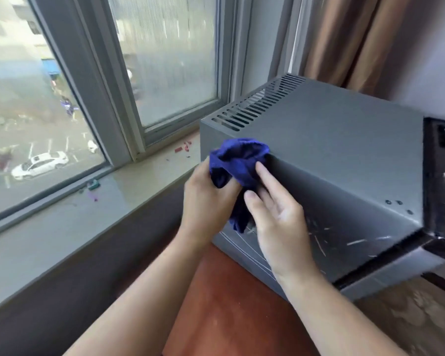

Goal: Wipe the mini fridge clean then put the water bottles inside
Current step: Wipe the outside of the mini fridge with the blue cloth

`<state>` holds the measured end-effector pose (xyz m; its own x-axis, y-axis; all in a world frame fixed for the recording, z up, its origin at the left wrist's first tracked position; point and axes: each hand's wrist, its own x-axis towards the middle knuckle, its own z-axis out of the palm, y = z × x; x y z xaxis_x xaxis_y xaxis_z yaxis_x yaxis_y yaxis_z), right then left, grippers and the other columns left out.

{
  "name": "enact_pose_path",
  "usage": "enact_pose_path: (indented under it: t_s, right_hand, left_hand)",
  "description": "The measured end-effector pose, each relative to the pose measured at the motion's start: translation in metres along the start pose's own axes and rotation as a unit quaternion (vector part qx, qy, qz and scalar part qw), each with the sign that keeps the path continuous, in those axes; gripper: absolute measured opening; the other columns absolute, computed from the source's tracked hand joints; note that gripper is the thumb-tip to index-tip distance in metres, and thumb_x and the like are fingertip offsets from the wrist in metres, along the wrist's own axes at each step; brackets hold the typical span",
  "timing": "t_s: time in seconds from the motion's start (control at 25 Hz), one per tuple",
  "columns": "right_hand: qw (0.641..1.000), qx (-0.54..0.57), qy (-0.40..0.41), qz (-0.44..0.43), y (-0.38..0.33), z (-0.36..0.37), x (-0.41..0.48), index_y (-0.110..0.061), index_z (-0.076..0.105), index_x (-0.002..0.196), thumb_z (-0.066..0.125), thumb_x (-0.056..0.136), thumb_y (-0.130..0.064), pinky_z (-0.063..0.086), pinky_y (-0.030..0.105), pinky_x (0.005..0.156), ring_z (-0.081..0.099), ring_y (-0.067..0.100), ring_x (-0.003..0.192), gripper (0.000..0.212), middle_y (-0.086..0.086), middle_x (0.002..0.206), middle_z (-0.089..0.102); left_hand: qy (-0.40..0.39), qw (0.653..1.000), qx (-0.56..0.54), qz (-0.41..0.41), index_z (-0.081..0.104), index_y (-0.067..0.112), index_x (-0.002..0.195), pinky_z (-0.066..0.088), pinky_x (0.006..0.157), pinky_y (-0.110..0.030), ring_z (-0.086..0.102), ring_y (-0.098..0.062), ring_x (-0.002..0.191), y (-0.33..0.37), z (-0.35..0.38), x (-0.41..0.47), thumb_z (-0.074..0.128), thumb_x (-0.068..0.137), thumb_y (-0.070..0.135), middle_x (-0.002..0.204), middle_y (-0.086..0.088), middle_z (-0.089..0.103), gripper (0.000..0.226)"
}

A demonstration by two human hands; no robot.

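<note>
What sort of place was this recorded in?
Probably an upper-floor room, perhaps a hotel or flat: the grey-framed window overlooks a white car parked below, brown curtains hang at right, and the grey metal mini fridge stands beside a pale stone windowsill.

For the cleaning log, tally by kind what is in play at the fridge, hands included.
Mini fridge: 1
Blue cloth: 1
Hands: 2, left hand and right hand, both on the cloth
Total: 4
</note>
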<state>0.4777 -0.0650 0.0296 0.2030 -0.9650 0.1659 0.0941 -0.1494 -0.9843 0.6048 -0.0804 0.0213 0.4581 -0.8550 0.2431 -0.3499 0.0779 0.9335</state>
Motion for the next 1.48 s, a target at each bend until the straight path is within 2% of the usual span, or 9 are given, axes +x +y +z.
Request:
enact_pose_path:
  t_s: [0.24, 0.36, 0.56, 0.64, 0.76, 0.92, 1.04, 1.24, 1.48]
  right_hand:
    - [0.999, -0.046, -0.015, -0.026, 0.026, 0.018, 0.018, -0.019, 0.049, 0.149, 0.056, 0.097, 0.000, 0.040, 0.021, 0.113, 0.042, 0.003, 0.145, 0.056, -0.007, 0.156, 0.048]
    - [0.999, -0.012, 0.006, 0.033, 0.039, -0.009, -0.016, -0.028, 0.057, 0.139, 0.057, 0.098, 0.001, 0.042, 0.034, 0.117, 0.052, 0.005, 0.138, 0.050, -0.008, 0.150, 0.056]
    - [0.979, 0.023, 0.146, 0.140, 0.049, -0.075, -0.082, -0.023, 0.077, 0.102, 0.068, 0.095, -0.023, 0.061, 0.040, 0.085, 0.075, 0.029, 0.103, 0.011, 0.012, 0.111, 0.076]
    - [0.969, 0.058, 0.199, 0.135, 0.043, -0.106, -0.099, -0.019, 0.077, 0.094, 0.078, 0.082, -0.043, 0.061, 0.038, 0.075, 0.077, 0.028, 0.091, 0.027, 0.013, 0.103, 0.077]
    - [0.964, 0.083, 0.240, 0.076, 0.018, -0.151, -0.114, -0.023, 0.079, 0.094, 0.088, 0.055, -0.062, 0.060, 0.032, 0.064, 0.075, 0.022, 0.078, 0.057, 0.009, 0.092, 0.078]
    - [0.970, 0.095, 0.212, 0.076, 0.019, -0.189, -0.135, -0.026, 0.080, 0.104, 0.090, 0.052, -0.060, 0.061, 0.031, 0.065, 0.076, 0.023, 0.089, 0.063, 0.009, 0.104, 0.080]
    - [0.964, 0.163, 0.171, 0.121, 0.026, -0.192, -0.134, -0.018, 0.079, 0.109, 0.080, 0.067, -0.032, 0.062, 0.033, 0.064, 0.077, 0.028, 0.091, 0.044, 0.018, 0.113, 0.077]
    - [0.956, 0.200, 0.126, 0.175, 0.038, -0.178, -0.126, -0.009, 0.070, 0.120, 0.097, 0.032, -0.057, 0.062, 0.041, 0.077, 0.076, 0.030, 0.094, 0.104, 0.021, 0.114, 0.076]
    - [0.957, 0.207, 0.059, 0.192, 0.041, -0.152, -0.097, -0.010, 0.063, 0.131, 0.095, 0.041, -0.059, 0.060, 0.038, 0.092, 0.070, 0.032, 0.117, 0.108, 0.015, 0.126, 0.073]
  left_hand:
    - [0.013, 0.999, -0.046, -0.006, 0.050, 0.016, 0.071, 0.036, 0.056, -0.024, 0.042, 0.000, 0.055, -0.027, -0.006, 0.022, 0.067, 0.083, 0.034, 0.057, 0.009, 0.052, 0.027]
    - [0.040, 0.997, -0.062, -0.028, 0.048, 0.019, 0.078, 0.034, 0.059, -0.020, 0.041, 0.003, 0.055, -0.026, 0.010, 0.004, 0.063, 0.078, 0.034, 0.061, 0.013, 0.048, 0.021]
    - [-0.007, 0.995, -0.061, 0.074, 0.071, 0.009, 0.116, 0.051, 0.083, -0.024, 0.065, -0.007, 0.094, -0.001, 0.056, -0.055, 0.068, 0.076, 0.020, 0.103, 0.001, 0.069, 0.041]
    - [-0.072, 0.984, -0.060, 0.150, 0.068, 0.008, 0.132, 0.047, 0.094, -0.016, 0.064, -0.006, 0.108, 0.017, 0.084, -0.088, 0.074, 0.076, 0.019, 0.116, -0.001, 0.066, 0.057]
    - [-0.169, 0.956, -0.046, 0.238, 0.060, 0.009, 0.143, 0.052, 0.097, -0.031, 0.066, -0.020, 0.112, 0.042, 0.123, -0.135, 0.078, 0.079, 0.018, 0.123, -0.002, 0.062, 0.067]
    - [-0.180, 0.950, -0.013, 0.253, 0.057, 0.013, 0.146, 0.053, 0.096, -0.037, 0.064, -0.024, 0.116, 0.034, 0.153, -0.160, 0.077, 0.082, 0.022, 0.129, 0.001, 0.061, 0.067]
    - [-0.158, 0.957, -0.009, 0.244, 0.059, 0.015, 0.144, 0.053, 0.096, -0.034, 0.063, -0.019, 0.119, 0.027, 0.151, -0.164, 0.074, 0.084, 0.030, 0.131, 0.007, 0.061, 0.064]
    - [-0.130, 0.974, -0.022, 0.184, 0.062, 0.022, 0.141, 0.053, 0.096, -0.030, 0.065, -0.011, 0.117, 0.005, 0.139, -0.158, 0.083, 0.077, 0.017, 0.129, 0.015, 0.061, 0.067]
    - [0.044, 0.998, -0.015, 0.040, 0.073, 0.011, 0.121, 0.044, 0.089, -0.008, 0.066, 0.002, 0.109, -0.036, 0.098, -0.103, 0.076, 0.073, -0.001, 0.114, 0.013, 0.069, 0.050]
